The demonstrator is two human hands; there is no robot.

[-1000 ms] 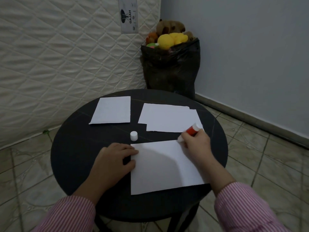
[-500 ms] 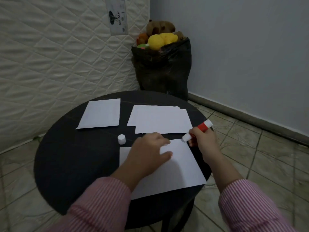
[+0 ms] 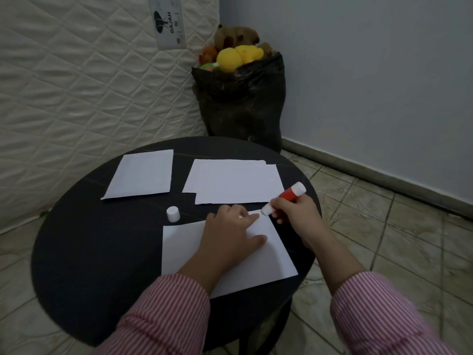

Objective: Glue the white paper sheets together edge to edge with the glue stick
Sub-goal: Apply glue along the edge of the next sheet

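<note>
Right grip point(image 3: 294, 216) closed on red-and-white glue stick point(image 3: 285, 198) | left grip point(image 3: 230, 231) flat, pinning near white paper sheet point(image 3: 271, 254) | advice: run glue along top edge evenly.

The only readable text was "GAJAH", printed sideways in dark letters beside a dark emblem on a white label point(image 3: 168, 23) sewn to the quilted mattress point(image 3: 76, 85); its smaller print was illegible.

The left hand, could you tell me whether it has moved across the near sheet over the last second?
Yes. The left hand has moved right from the near sheet's left edge towards its far right corner, away from the white cap.
</note>
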